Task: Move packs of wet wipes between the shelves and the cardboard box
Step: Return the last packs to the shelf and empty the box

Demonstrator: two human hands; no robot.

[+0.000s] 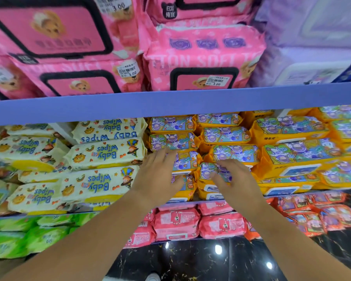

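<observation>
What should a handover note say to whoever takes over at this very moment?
Left hand: open, fingers spread flat on the orange packs on the middle shelf.
Right hand: fingers bent over the front orange pack; a firm grip cannot be confirmed.
Things: the orange packs are stacked in rows on that shelf; the cardboard box is out of view.
Done: not readable from this view; no pack is lifted clear.
Left: probably take or settle the front orange pack, then move packs between shelf and box.
</observation>
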